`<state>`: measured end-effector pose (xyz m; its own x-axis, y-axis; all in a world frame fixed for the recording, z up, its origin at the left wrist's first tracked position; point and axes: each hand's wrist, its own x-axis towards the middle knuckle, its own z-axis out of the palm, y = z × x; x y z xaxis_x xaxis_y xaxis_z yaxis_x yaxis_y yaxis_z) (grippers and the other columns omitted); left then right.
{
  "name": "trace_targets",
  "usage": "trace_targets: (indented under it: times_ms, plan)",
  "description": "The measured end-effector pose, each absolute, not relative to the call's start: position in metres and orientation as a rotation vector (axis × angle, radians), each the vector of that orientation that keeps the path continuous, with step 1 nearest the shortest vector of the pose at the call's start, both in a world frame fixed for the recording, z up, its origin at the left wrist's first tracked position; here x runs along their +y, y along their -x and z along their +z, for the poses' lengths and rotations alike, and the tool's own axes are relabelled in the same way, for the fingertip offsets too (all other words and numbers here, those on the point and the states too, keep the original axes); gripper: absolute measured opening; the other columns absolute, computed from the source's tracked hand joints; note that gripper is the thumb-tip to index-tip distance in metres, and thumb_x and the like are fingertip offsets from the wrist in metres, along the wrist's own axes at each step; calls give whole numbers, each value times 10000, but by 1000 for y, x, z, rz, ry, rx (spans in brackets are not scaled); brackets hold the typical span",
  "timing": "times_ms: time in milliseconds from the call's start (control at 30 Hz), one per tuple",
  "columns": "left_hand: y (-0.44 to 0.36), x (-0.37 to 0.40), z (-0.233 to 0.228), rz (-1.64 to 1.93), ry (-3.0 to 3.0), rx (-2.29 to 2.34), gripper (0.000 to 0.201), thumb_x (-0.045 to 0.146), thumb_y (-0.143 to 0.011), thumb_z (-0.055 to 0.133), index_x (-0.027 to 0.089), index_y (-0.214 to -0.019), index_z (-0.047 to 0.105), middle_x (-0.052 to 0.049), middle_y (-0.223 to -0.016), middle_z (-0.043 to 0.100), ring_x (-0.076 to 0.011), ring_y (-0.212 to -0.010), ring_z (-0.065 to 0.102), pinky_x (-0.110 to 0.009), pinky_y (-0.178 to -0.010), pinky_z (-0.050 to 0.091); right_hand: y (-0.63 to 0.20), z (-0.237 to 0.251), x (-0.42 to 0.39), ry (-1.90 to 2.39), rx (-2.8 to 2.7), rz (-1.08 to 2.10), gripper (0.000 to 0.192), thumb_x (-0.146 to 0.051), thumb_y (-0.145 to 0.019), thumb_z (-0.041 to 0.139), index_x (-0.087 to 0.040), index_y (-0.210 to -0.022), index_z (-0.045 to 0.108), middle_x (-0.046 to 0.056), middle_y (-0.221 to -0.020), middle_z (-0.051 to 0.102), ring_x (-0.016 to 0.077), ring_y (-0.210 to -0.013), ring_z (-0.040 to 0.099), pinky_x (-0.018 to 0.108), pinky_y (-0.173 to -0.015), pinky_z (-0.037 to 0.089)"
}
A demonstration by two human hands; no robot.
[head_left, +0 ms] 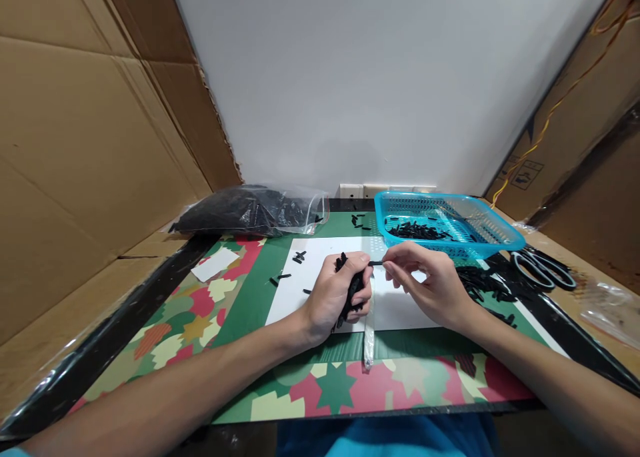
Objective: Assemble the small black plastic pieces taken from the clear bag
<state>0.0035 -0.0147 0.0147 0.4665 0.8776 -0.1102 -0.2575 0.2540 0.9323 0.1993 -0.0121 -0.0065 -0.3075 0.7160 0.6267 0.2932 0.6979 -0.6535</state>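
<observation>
- Head view: the left hand (334, 296) clenched a bundle of small black pieces (353, 290) above the white sheet (320, 270).
- The right hand (431, 285) pinched one piece (376, 263) by its end; they looked light, stiff, and easily dropped.

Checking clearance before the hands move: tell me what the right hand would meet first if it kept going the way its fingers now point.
The right hand points leftward, its fingertips pinching a small black piece. Straight on, it would probably meet first the left hand, which clutches a bundle of black pieces; depth is hard to judge.

Two bare forearms, no sleeves on them, left hand (336, 298), right hand (430, 285), blue garment below
</observation>
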Motion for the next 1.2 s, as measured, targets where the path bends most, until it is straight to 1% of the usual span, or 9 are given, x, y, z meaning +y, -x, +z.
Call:
trace_targets:
  times_ms: [200, 400, 633, 867, 1033, 1200]
  plan:
    - [-3, -14, 15, 878, -1028, 749, 389, 475, -927, 641, 194, -678, 539, 73, -434, 400, -58, -328, 346, -145, -337, 250, -199, -8, -12, 799, -1865, 476, 48, -224, -1031, 628, -220, -997, 663, 7, -790, 695, 131, -640, 656, 224, -549, 524]
    - [-5, -14, 16, 894, -1024, 762, 381, 469, -896, 673, 191, -670, 544, 75, -429, 396, -52, -335, 330, -141, -343, 275, -199, -6, -14, 803, -1858, 456, 82, -272, -1038, 625, -223, -990, 670, 14, -771, 700, 142, -632, 670, 238, -551, 540]
    - [-5, -15, 16, 895, -1033, 762, 384, 470, -890, 675, 190, -665, 538, 73, -422, 396, -51, -327, 324, -143, -338, 269, -198, -4, -14, 809, -1866, 459, 146, -325, -1052, 612, -216, -979, 677, 22, -756, 705, 142, -615, 672, 245, -551, 547]
    - [-3, -15, 15, 897, -1042, 731, 393, 467, -919, 657, 190, -670, 535, 73, -424, 396, -58, -327, 351, -140, -335, 273, -199, -4, -13, 814, -1880, 492, 121, -300, -1050, 625, -214, -988, 682, 11, -743, 699, 137, -615, 668, 240, -565, 541]
    - [-3, -13, 13, 907, -1069, 723, 415, 503, -905, 693, 192, -684, 528, 78, -429, 402, -57, -327, 355, -139, -332, 273, -200, -2, -15, 795, -1911, 505, 142, -316, -1052, 616, -209, -983, 676, 14, -740, 684, 140, -610, 646, 248, -554, 531]
    - [-3, -13, 12, 921, -1105, 737, 440, 533, -878, 740, 191, -696, 530, 86, -434, 402, -56, -336, 367, -138, -340, 290, -201, 2, -17, 763, -1961, 555, 118, -271, -1041, 614, -201, -972, 680, 37, -814, 703, 145, -656, 636, 258, -568, 534]
